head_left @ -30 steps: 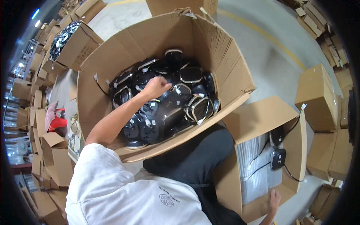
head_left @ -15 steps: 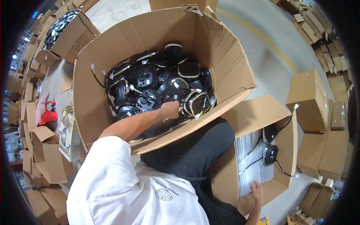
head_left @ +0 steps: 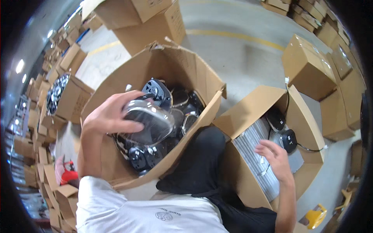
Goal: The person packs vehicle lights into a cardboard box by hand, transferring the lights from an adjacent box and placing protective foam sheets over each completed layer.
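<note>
My left hand is raised above the large cardboard box. It is closed on a black rounded device with a glossy face and a shiny rim, loosely wrapped in clear film. Against its far side is a second black device, back showing; I cannot tell whether my hand holds that one too. More black devices with cables lie heaped in the box below. Over the smaller box on the right hovers my right hand, open, fingers apart, above whitish ribbed packing. Beyond it lie two black devices with cables.
Sealed cartons are stacked at the right. More cartons stand beyond the large box. An open box of dark parts is at the far left, with a red object nearer. A yellow item lies lower right.
My left hand has come up from the heap with a black device. My right hand has moved from the small box's near end to above its packing. The view has shifted.
</note>
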Demonstrator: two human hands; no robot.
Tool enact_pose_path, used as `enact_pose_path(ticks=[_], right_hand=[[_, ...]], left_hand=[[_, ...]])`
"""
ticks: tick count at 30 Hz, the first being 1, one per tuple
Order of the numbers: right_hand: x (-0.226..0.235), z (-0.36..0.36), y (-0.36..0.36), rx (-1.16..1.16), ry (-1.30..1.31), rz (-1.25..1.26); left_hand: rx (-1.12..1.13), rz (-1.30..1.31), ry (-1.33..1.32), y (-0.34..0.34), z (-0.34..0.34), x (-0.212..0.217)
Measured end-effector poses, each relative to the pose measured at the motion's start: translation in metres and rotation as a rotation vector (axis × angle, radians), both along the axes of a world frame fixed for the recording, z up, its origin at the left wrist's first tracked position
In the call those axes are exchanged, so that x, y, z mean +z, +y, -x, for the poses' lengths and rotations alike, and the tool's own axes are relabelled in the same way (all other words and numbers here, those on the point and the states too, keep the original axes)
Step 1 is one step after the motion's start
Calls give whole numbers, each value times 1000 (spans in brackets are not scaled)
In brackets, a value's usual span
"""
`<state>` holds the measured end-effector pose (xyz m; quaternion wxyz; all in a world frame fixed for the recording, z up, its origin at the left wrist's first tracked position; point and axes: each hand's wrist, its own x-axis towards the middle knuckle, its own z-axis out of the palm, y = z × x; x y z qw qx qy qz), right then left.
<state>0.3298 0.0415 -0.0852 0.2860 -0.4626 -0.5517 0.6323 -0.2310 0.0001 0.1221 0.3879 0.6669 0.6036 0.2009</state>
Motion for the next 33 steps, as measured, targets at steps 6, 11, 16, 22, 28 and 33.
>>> enact_pose_path(ticks=[6, 11, 16, 22, 28, 33], right_hand=[[29, 148, 13, 18, 805, 179], [32, 137, 15, 14, 1229, 334], [42, 67, 29, -625, 1192, 197], [89, 0, 47, -1131, 879, -484], [116, 27, 11, -1086, 44, -842], [96, 75, -5, -879, -294, -1245]], left_hand=[[-177, -21, -499, -15, -57, 37], [-184, 180, -620, 11, -126, 14], [-99, 337, -651, 46, -156, -53], [-116, 539, -636, 63, -161, -108], [103, 449, -1070, 68, -156, -105], [384, 144, -1101, 62, -192, -121]])
